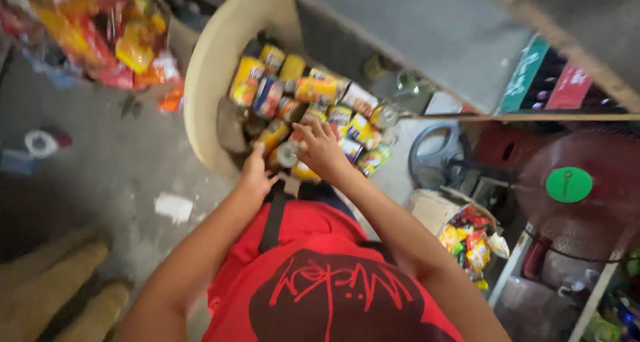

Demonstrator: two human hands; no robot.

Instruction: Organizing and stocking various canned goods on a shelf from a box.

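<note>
A pile of colourful cans [313,112] is being kept on a cream plastic chair [213,69], and both hands are being held at its near edge. The right hand [321,149] is being laid, fingers spread, over a silver-topped can [288,154] — the left hand [256,174] is being curled beside that can, its grasp too blurred to tell. A red fan [573,185] is being seen well right of the chair.

Dim, flat indoor light with soft shadows on the floor [113,175], while motion blur smears the whole frame, worst at the stretched, distorted edges.
</note>
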